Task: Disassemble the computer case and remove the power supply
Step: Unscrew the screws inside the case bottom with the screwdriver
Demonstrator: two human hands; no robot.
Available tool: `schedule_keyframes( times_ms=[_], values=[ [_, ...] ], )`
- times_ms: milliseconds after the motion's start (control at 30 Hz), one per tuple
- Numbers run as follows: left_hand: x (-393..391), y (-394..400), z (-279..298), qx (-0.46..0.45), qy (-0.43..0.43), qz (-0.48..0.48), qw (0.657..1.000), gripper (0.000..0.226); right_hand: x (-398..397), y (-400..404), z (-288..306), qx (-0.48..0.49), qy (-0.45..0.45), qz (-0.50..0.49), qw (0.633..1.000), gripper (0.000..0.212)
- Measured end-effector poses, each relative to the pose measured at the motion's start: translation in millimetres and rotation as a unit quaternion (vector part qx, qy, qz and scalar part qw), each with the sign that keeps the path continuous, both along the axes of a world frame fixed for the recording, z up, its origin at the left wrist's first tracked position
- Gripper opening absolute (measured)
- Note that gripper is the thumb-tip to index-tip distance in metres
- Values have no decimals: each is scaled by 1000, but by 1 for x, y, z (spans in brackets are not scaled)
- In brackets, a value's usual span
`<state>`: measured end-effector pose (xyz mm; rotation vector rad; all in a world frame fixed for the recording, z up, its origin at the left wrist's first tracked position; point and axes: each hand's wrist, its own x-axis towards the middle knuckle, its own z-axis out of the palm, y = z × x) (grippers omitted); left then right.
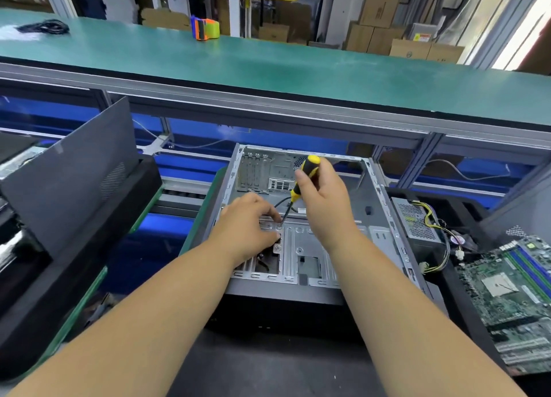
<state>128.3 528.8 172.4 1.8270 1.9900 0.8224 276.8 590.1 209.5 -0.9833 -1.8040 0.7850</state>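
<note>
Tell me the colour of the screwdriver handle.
Yellow and black; the screwdriver, gripped in the right hand, shows only in the head view.

Computer case (376, 217) lies open-side up, top access free; both hands fill the middle, left hand (249, 228) low on the tray, right hand (320, 198) gripping the screwdriver (301, 178) above it; far-right interior bare; power supply (416, 222) just beside right wall; motherboard (512, 298) further right; leaning side panel (71, 176) blocks left.
</note>
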Motion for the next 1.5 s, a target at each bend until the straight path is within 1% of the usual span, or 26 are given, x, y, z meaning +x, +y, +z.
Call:
schedule_keyframes(
  times_ms=[67,200,367,433,633,733,833,933,967,1033,1067,1133,1167,1267,1367,1500],
  values=[
    [0,1,-2,-7,6,3,1000,22,-2,2,-5,-4,11,3,1000,18],
    [-1,4,-5,-9,9,2,1000,21,1,5,-13,-13,71,5,997,17],
    [-3,6,-8,-6,16,-2,1000,18,1,3,-13,-7,93,16,996,15],
    [-3,6,-9,-4,17,-5,1000,18,1,3,-13,-5,80,22,997,17],
    [-3,6,-10,5,24,-1,1000,16,-6,3,-9,7,-5,42,999,20],
    [-3,7,-9,6,31,-2,1000,16,-10,6,-1,-43,14,81,996,15],
    [-3,7,-9,6,37,-6,999,16,-15,9,4,-102,66,142,982,24],
    [-3,7,-10,12,39,-5,999,15,-23,7,2,-112,109,201,967,32],
    [-3,7,-10,13,38,-4,999,14,-26,5,0,-123,127,210,962,31],
    [-3,7,-10,16,38,-1,999,13,-32,3,0,-160,172,219,947,18],
    [-3,7,-11,18,39,1,999,13,-35,3,2,-179,190,226,938,22],
    [-2,8,-10,23,41,4,999,14,-40,3,4,-214,218,233,923,43],
    [-2,8,-10,24,42,4,999,15,-42,4,5,-229,230,237,916,48],
    [-1,7,-9,20,50,7,999,16,-44,4,6,-246,234,256,905,47],
    [-1,6,-9,17,50,10,999,16,-44,7,9,-265,227,283,893,41],
    [-1,7,-8,13,38,8,999,15,-37,16,15,-288,274,264,879,35]
  ],
)
